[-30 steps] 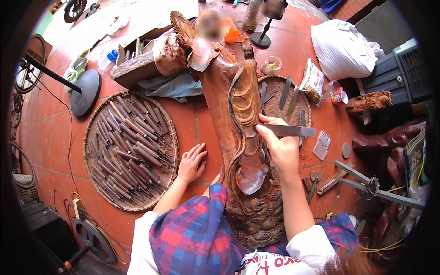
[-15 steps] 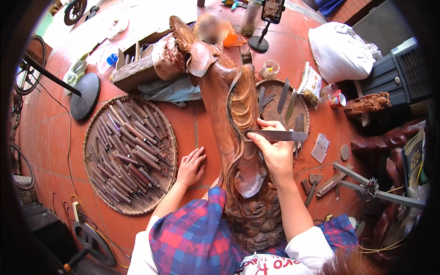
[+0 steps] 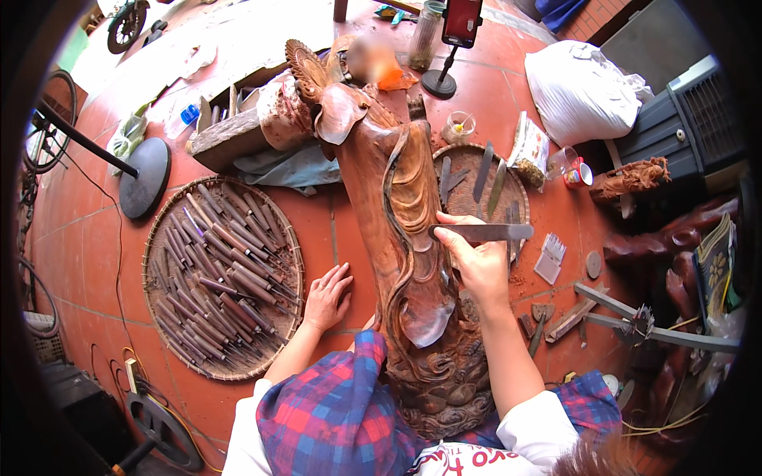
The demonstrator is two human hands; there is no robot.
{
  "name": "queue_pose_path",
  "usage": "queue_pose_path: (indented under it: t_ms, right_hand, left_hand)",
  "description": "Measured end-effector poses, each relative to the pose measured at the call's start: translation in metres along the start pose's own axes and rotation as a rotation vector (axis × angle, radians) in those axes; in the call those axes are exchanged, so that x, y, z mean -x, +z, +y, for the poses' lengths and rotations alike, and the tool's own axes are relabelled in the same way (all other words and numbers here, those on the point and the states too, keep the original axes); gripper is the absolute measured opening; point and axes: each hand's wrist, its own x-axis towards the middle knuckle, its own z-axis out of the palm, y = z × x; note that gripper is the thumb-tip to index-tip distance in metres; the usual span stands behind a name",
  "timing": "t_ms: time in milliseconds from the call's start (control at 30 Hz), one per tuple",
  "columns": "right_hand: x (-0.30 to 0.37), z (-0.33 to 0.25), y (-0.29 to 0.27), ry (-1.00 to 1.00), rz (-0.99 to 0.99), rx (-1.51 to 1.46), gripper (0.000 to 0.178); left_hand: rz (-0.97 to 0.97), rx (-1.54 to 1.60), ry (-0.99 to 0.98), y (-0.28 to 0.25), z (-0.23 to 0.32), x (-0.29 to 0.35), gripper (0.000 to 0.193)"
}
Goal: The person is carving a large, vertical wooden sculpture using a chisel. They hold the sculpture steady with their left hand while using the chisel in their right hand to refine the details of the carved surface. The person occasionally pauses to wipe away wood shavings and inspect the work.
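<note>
A carved wooden statue (image 3: 369, 182) with flowing robe folds lies lengthwise before me, its scrollwork base nearest my body. My right hand (image 3: 480, 266) is closed around a flat, dark metal scraper blade (image 3: 496, 232). The blade lies crosswise over the robe, its left end above the carved folds; whether it touches the wood I cannot tell. My left hand (image 3: 324, 300) rests on the tiled floor with fingers stretched out, holding nothing. Beside it stands a round woven tray (image 3: 295, 333) full of wooden-handled carving tools (image 3: 230, 270).
Right of the statue, another woven tray (image 3: 520, 186) holds flat blades. A phone on a stand (image 3: 439, 83), a glass cup (image 3: 459, 125), a white sack (image 3: 583, 91) and a grey metal bar frame (image 3: 675, 337) stand farther around. A wooden box (image 3: 226, 143) lies at the far left.
The view has shifted slightly. In my right hand the blade has turned a little, now nearly level across the statue. My left hand stays on the floor.
</note>
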Motion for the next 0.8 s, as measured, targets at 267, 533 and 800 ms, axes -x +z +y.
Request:
queue_pose_path:
  t_ms: [267,533,800]
  right_hand:
    - [-0.002,-0.001,0.001,-0.101,-0.015,0.057,0.020]
    - [0.008,-0.002,0.013,-0.116,-0.002,0.192,0.030]
    - [0.005,0.001,0.010,-0.226,0.001,0.219,0.019]
  left_hand:
    - [-0.005,0.002,0.002,0.000,0.000,-0.001,0.043]
    - [0.008,-0.001,0.008,0.001,-0.001,0.002,0.045]
    - [0.012,-0.012,0.018,0.002,-0.002,0.001,0.044]
